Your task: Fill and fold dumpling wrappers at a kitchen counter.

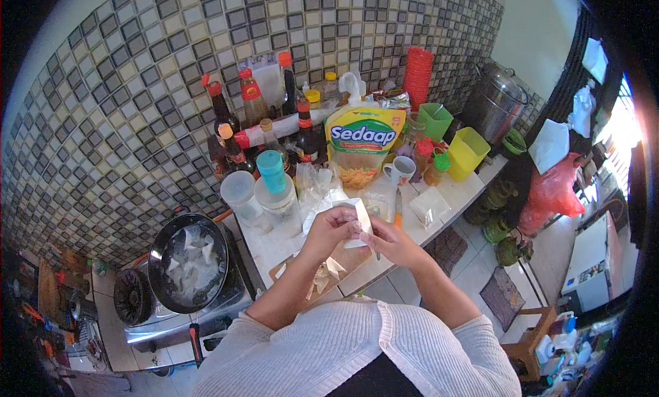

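Observation:
My left hand [334, 229] and my right hand [387, 238] meet over the tiled counter, both gripping a folded white sheet [363, 219], perhaps dough or a wrapper. The fingers hide part of it. Below them, pale folded pieces [329, 271] lie on a wooden board [354, 263]. Beside my right hand is a knife with an orange handle [398, 216]. At the left, a black frying pan [154, 289] on the gas stove holds pale folded pieces [193, 263] in bubbling liquid.
Lidded plastic tubs [239, 196], sauce bottles [306, 134], a Sedaap pouch [363, 139] and a white mug [400, 170] stand behind my hands. Farther right are a yellow container [468, 154] and a steel pot [502, 103]. The pan's handle [195, 343] sticks out over the stove's front.

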`<state>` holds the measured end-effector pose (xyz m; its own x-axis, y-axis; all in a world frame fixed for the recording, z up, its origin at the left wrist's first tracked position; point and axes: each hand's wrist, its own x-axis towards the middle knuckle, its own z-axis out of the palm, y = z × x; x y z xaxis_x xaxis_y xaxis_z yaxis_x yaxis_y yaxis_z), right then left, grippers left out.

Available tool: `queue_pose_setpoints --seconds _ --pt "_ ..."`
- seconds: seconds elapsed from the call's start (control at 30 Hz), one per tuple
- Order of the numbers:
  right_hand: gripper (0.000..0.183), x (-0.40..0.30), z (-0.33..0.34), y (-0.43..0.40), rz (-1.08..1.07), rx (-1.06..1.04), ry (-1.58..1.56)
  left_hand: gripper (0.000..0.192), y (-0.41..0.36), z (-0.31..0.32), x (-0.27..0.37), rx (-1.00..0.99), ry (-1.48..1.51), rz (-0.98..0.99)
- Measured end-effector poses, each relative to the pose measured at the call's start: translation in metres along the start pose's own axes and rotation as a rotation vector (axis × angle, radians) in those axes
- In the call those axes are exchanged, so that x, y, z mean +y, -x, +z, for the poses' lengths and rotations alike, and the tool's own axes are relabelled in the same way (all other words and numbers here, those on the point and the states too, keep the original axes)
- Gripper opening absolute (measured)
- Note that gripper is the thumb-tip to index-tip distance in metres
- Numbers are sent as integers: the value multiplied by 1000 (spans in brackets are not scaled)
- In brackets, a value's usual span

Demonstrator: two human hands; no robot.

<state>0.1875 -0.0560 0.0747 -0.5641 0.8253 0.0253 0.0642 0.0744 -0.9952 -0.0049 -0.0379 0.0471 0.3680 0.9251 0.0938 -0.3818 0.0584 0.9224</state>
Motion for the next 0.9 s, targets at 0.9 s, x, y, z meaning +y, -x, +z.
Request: queue_pose_setpoints --seconds 0.9 --pt "46 -5 -4 10 87 22 259 13 9 -7 1 -30 -106 -34"
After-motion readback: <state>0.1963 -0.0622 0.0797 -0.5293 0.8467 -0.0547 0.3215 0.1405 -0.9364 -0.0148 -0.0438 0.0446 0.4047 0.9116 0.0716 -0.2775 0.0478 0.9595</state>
